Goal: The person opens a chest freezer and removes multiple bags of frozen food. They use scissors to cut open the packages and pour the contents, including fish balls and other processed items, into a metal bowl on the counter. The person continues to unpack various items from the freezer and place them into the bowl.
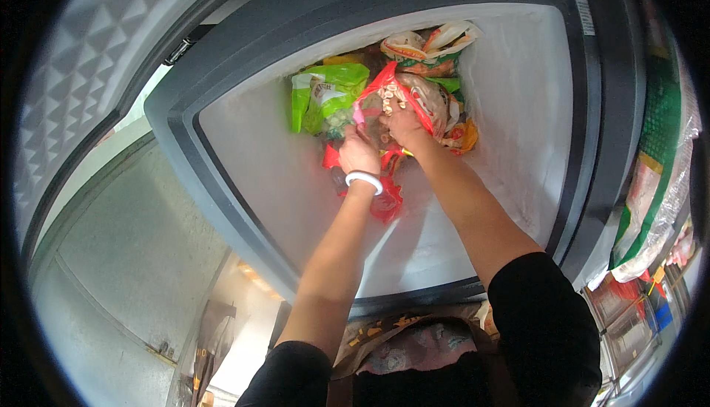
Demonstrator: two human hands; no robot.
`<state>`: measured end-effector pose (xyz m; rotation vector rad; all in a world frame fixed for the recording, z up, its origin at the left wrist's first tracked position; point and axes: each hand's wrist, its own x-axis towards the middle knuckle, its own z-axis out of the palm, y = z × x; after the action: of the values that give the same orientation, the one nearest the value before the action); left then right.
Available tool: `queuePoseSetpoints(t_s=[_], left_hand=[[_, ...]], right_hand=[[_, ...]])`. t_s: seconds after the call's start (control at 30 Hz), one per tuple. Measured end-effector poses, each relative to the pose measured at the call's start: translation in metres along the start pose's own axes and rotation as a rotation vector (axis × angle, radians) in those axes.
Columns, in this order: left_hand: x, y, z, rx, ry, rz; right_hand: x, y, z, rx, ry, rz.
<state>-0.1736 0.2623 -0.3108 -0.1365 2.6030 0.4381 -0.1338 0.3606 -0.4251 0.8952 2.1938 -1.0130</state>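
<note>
Both my hands reach down into an open chest freezer (516, 102). My left hand (359, 151), with a white bracelet at the wrist, grips the near left edge of an opened red plastic bag (421, 110). Inside the bag are pale, ring-like frozen pieces (390, 96). My right hand (404, 125) is in the bag's mouth beside these pieces; its fingertips are partly hidden, so whether they hold any cannot be told. A green food bag (327, 93) lies left of the red one. Beyond it is a white and orange plastic bag (427, 49).
More red packaging (386, 202) lies below my left hand. An orange packet (463, 135) is by the right wall. The raised freezer lid (105, 30) is at upper left, a metal surface (133, 213) at left. A large green and clear bag (654, 146) stands right of the freezer.
</note>
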Motion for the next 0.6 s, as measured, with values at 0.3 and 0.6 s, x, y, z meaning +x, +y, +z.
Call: queuePoseSetpoints(t_s=[0.3,0.6], left_hand=[[-0.02,0.067,0.023,-0.55,-0.112,0.224],[0.046,-0.009,0.083,-1.148,-0.418,-0.618]], right_hand=[[0.003,0.017,-0.024,-0.431,-0.212,-0.406],[0.008,0.005,-0.009,0.085,-0.144,-0.029]])
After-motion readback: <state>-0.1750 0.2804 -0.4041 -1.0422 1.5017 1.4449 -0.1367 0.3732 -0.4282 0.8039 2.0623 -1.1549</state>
